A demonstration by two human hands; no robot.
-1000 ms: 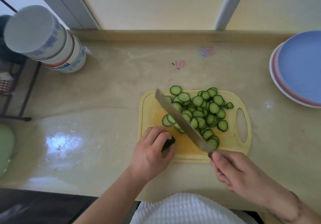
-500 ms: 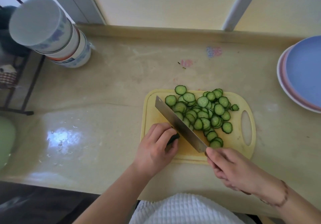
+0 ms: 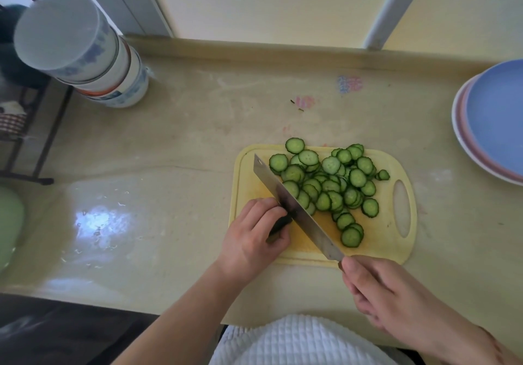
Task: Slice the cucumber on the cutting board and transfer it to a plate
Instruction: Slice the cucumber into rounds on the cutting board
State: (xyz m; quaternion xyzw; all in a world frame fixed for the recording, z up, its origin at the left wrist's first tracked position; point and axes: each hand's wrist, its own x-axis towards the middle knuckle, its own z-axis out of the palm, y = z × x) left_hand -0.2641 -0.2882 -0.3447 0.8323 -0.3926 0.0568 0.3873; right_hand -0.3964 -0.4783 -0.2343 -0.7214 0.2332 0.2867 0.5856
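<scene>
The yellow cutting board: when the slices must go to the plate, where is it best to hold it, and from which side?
Probably by the oval handle slot at the cutting board's right end, coming from the right. That end is bare, and the blue plate lies on that side. The cucumber slices sit mid-board, so keep it level.

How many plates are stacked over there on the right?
3, as far as the rims show: a blue plate on top, a pink plate under it, a white plate at the bottom. The frame crops them, so more could be hidden.
</scene>
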